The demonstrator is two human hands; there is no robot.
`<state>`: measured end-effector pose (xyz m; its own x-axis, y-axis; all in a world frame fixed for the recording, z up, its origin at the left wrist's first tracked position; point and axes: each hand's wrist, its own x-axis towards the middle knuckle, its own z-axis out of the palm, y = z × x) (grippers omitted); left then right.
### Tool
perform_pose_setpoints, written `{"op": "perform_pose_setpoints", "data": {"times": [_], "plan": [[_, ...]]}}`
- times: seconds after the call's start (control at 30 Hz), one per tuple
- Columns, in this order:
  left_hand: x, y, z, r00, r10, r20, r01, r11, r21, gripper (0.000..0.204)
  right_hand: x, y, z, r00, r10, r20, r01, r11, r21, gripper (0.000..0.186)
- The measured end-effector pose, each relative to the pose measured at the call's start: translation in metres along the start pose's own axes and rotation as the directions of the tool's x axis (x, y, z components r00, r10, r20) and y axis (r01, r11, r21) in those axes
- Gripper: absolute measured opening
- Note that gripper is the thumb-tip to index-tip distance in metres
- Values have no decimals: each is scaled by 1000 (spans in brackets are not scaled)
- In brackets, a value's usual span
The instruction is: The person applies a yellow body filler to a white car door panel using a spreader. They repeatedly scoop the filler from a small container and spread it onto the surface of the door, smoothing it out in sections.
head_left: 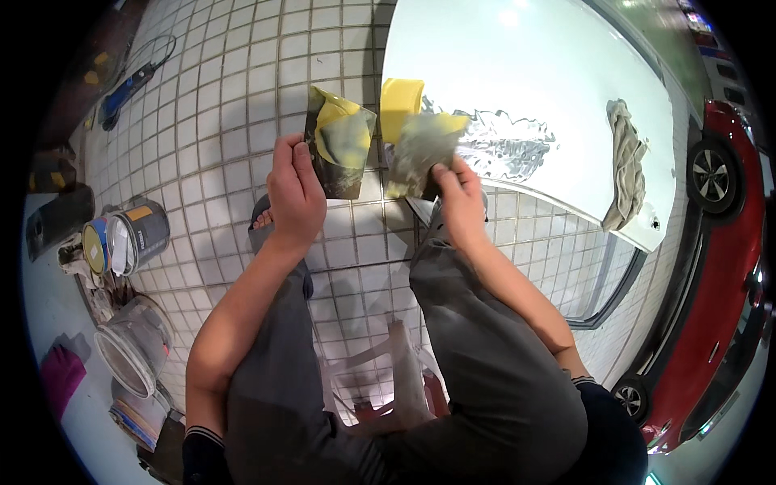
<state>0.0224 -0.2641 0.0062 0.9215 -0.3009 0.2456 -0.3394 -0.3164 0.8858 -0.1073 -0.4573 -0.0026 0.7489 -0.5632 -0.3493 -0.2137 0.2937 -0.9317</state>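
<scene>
My left hand (297, 190) grips a dark flat spreader (347, 179) carrying a lump of yellow and grey paste (342, 133). Close to its right, my right hand (461, 202) holds a second flat spreader (416, 158), smeared grey with some yellow on it, held over the near left edge of a white car door panel (509, 56). A yellow square (400, 101) shows on that edge behind the spreader, partly hidden. A crinkled silvery patch (513, 145) lies on the panel, and a crumpled grey cloth (626, 170) lies toward its right end.
I sit on a plastic seat (402, 372) above white floor tiles (226, 97). At left are cans (141, 234), a clear bucket (133, 347) and a blue corded tool (125, 93). A red car (711, 299) stands at the right.
</scene>
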Motion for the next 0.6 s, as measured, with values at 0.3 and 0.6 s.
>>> {"op": "perform_pose_setpoints", "data": {"times": [0.3,0.6], "plan": [[10,-20,-3,986,-38,-163,30,998,-54,25,-8,1,35,963,183,198,-211,969,128,23],[-16,-11,14,995,88,36,-85,992,-93,18,0,6,42,919,304,251,-370,886,280,14]]}}
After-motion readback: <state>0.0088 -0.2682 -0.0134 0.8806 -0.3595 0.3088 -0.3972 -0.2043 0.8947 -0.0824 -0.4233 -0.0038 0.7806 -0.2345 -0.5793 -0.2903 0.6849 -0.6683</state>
